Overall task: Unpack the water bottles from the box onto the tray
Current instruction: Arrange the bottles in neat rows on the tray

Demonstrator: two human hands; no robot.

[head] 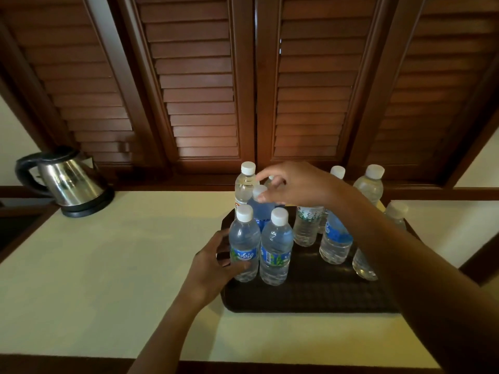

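Note:
A dark textured tray (310,295) lies on the pale counter with several capped water bottles standing on it. My left hand (213,263) wraps the front-left bottle (244,247) with the blue label, fingers against its lower body. Beside it stands a second blue-labelled bottle (276,249). My right hand (294,184) reaches over the tray and pinches the white cap of a blue-tinted bottle (259,209) in the second row. A taller clear bottle (245,184) stands behind. My right forearm hides parts of the right-hand bottles. No box is in view.
A steel electric kettle (67,182) sits on its base at the counter's back left. Dark wooden louvred shutters (199,90) rise behind the counter. More bottles (370,184) stand at the tray's back right. The counter (108,265) ends in a dark wood front edge.

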